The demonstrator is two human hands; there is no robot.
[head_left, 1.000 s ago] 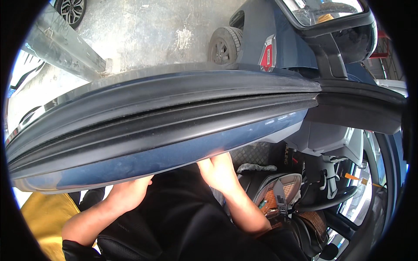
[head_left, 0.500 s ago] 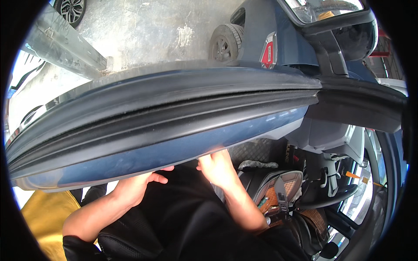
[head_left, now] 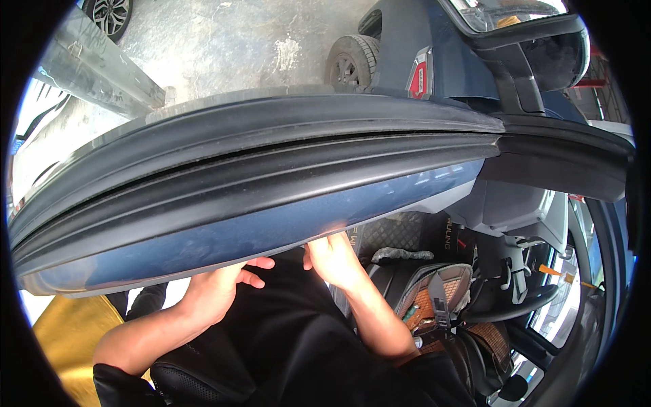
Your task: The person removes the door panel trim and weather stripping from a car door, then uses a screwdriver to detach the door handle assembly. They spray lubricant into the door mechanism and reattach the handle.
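A blue car door (head_left: 224,234) spans the view, its black window-sill seal (head_left: 271,173) running along the top. Both my hands are at the lower edge of its inner side, partly under the panel. My left hand (head_left: 215,293) is nearest the middle of that edge. Its thumb and a finger point right and stand apart, with nothing seen between them; the other fingers are hidden. To its right, my right hand (head_left: 332,261) is closed, fingers curled in against the edge. Its fingertips are hidden, so what it holds cannot be made out.
A side mirror (head_left: 522,54) juts out at the upper right. Beyond the door are a loose wheel (head_left: 352,62) and a grey post (head_left: 102,71). At right are a steering wheel (head_left: 515,308) and a bag-like item (head_left: 434,298). Yellow cloth (head_left: 74,339) lies lower left.
The view has shifted slightly, and the door edge sits a little higher in it. My left thumb and finger show slightly more. My right hand stays at the same spot on the edge.
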